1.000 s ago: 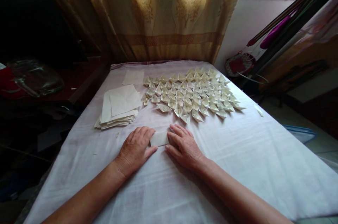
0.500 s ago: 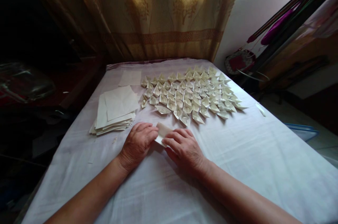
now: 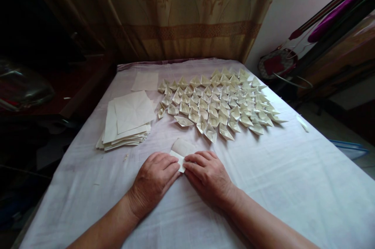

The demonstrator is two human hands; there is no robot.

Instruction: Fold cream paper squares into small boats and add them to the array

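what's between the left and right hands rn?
A small piece of folded paper, with the left hand and right hand both touching its near part. Shows in the head view.

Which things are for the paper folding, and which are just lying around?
For the folding:
- small folded paper, in both the left hand and right hand
- stack of paper sheets
- boat-shaped folded papers
- probably the single flat sheet behind the stack

Probably just lying around:
- thin white strip near the table's right edge
- patterned bag beyond it
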